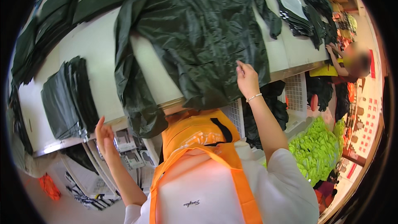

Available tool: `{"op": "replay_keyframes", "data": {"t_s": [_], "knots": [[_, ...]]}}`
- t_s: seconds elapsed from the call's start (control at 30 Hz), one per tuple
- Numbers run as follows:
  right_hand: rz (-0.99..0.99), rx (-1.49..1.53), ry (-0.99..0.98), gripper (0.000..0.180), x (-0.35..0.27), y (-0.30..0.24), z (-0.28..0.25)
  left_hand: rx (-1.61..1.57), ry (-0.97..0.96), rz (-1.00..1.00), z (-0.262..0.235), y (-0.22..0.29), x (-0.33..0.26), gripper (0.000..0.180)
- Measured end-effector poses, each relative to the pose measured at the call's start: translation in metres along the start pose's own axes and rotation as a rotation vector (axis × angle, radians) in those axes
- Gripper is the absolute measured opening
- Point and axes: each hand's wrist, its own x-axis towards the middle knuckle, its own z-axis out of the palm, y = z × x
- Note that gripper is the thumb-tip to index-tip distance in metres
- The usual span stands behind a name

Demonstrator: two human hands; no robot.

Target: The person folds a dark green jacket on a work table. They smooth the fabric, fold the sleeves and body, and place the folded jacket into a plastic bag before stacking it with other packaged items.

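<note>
A large dark green garment of thin, glossy sheet material (pixel 199 33) lies spread across the white worktable (pixel 95 45), its near edge drooping over the table's front lip. The right hand (pixel 246 79) rests on that garment near the table edge, fingertips pressed onto or pinching the fabric — whether they actually close on a fold I cannot tell. The left hand (pixel 104 135) hangs in the air below the table's front edge, fingers loosely spread and holding nothing, just under a stack of folded dark green pieces (pixel 68 97). The garment looks light, limp and slick: it creases sharply and will likely slide on the smooth tabletop and slump wherever it is not supported. A firm pinch at a hem or corner seems the surest hold, since a flat palm would probably skate over it. More dark pieces (pixel 302 12) lie at the far right of the table, where another person's hand (pixel 330 49) works, and a heap of bright yellow-green fabric (pixel 317 149) sits below.
</note>
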Motion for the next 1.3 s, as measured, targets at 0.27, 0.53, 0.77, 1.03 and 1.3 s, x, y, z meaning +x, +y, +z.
{"op": "replay_keyframes", "data": {"t_s": [0.27, 0.53, 0.77, 1.03, 1.3], "knots": [[0.264, -0.062, -0.168, 0.028, 0.054, 0.149, -0.026, 0.39, -0.419, 0.164, 0.278, 0.02, 0.039, 0.052], [0.553, 0.723, 0.116, 0.023, 0.158, 0.289, -0.061, 1.123, -0.464, 0.358, 0.496, -0.073, 0.044, 0.076], [0.698, 0.875, 0.339, 0.031, 0.271, 0.306, -0.044, 1.159, -0.512, 0.216, 0.52, -0.052, 0.048, 0.072], [-0.477, 0.481, 0.431, 0.031, 0.22, 0.229, -0.128, 0.386, -0.228, 0.122, 0.578, 0.014, 0.121, 0.067], [-0.444, 0.748, -0.024, 0.035, 0.145, 0.23, -0.172, 0.719, -0.383, 0.779, 0.614, 0.044, 0.148, 0.043]]}}
